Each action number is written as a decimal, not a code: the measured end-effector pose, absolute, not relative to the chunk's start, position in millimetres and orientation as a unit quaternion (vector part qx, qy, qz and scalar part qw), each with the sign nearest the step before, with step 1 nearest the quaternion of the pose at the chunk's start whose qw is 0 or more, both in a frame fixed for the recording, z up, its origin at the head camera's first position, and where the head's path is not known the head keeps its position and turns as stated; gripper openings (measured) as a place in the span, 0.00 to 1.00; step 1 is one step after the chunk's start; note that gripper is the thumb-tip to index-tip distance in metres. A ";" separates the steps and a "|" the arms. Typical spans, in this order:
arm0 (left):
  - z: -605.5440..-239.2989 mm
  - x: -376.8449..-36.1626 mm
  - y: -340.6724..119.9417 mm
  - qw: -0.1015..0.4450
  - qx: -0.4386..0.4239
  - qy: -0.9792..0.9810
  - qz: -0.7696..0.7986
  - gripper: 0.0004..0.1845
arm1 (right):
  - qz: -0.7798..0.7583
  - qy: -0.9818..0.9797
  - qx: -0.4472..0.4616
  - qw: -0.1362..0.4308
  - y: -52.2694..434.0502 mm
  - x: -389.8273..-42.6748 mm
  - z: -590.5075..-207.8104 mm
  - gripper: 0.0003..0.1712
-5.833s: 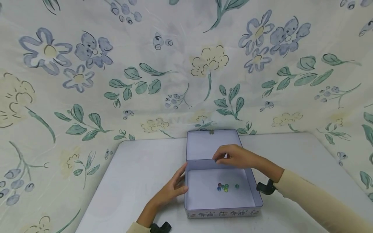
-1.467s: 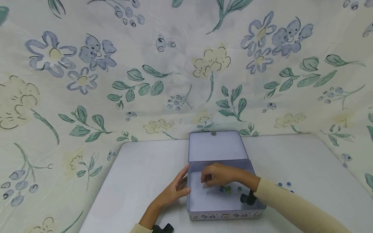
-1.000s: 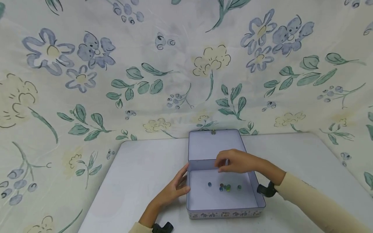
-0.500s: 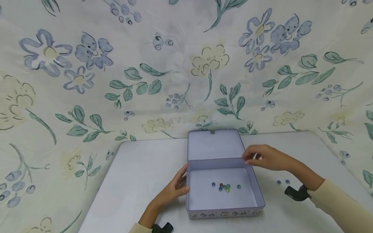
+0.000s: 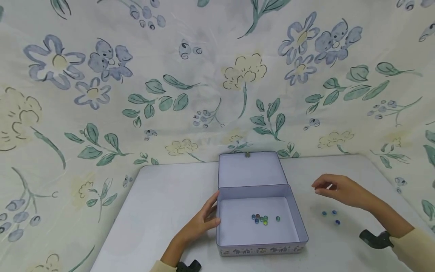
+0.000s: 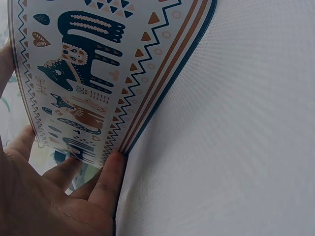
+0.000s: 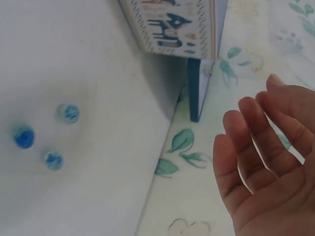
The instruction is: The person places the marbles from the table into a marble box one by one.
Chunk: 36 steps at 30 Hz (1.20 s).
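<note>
An open tin box [image 5: 302, 231] with a raised lid [image 5: 251, 170] stands on the white table [image 5: 163, 204]. Several coloured marbles [image 5: 261, 218] lie inside it. Three blue marbles [image 5: 331, 216] lie on the table to its right, and the right wrist view also shows these marbles [image 7: 68, 113]. My left hand [image 5: 211, 212] rests flat against the box's left wall; its fingers [image 6: 110, 172] touch the patterned side [image 6: 83, 73]. My right hand [image 5: 323, 186] hovers right of the box, above the loose marbles, and holds nothing. In the right wrist view this right hand [image 7: 268, 157] is relaxed and empty.
A floral cloth [image 5: 210, 83] hangs behind and around the table. Bare tabletop lies left of the box and in front of it. The table's right edge [image 5: 391, 181] runs close to my right hand.
My right hand left a blue marble in the box, lifted out and moved right to above the three loose marbles. The left hand stayed on the box.
</note>
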State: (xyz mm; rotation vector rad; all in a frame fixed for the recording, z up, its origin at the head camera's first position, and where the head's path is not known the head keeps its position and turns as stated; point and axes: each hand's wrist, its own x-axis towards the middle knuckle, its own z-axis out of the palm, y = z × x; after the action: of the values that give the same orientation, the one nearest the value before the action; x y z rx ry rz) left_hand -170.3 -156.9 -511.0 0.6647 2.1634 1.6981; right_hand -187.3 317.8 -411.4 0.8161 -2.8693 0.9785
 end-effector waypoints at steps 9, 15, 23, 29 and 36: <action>-515.7 -170.9 -157.8 0.159 0.234 0.755 0.591 0.45 | 0.331 -0.921 0.204 0.005 343.2 -178.4 -430.2 0.07; -514.7 -171.1 -158.0 0.156 0.237 0.754 0.593 0.45 | 0.324 -0.928 0.182 0.009 353.5 -174.0 -444.1 0.07; -511.8 -171.7 -159.0 0.154 0.238 0.756 0.590 0.45 | 0.339 -0.933 0.115 -0.046 365.5 -170.8 -462.0 0.13; -513.9 -171.6 -159.3 0.155 0.232 0.758 0.589 0.45 | 0.334 -0.937 0.081 -0.065 373.1 -168.1 -473.1 0.16; -514.9 -171.2 -159.3 0.155 0.229 0.759 0.590 0.45 | 0.357 -0.928 0.075 -0.077 374.1 -164.7 -481.5 0.18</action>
State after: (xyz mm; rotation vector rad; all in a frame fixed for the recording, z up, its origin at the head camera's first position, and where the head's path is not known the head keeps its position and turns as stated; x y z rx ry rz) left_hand -171.2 -159.3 -514.9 0.6569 2.1743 1.6896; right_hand -164.7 374.1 -481.5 0.2472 -3.0673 1.1784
